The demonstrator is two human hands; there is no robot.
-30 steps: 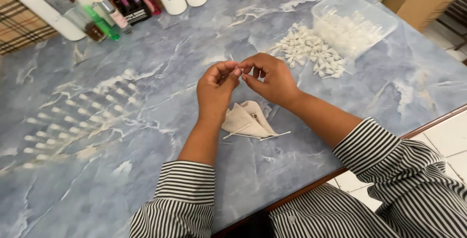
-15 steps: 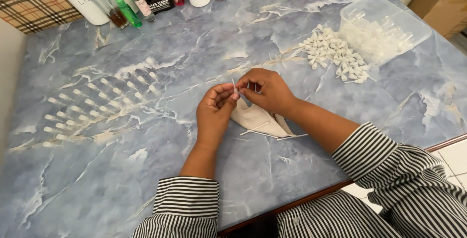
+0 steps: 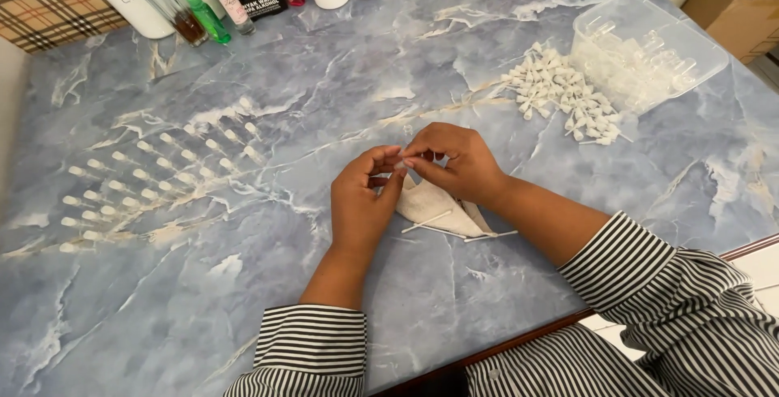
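Since half a second ago, the hands are barely shifted: a tiny vial (image 3: pixel 399 167) is pinched between left hand (image 3: pixel 363 202) and right hand (image 3: pixel 454 162) fingertips, over the cloth (image 3: pixel 434 206) for catching drips.

Bright, even light; soft shadows, slight edge blur.

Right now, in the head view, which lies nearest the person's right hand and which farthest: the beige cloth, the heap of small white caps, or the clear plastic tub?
1. Beige cloth, just under the right hand.
2. Heap of small white caps, up and to the right.
3. Clear plastic tub, beyond the heap, far right.
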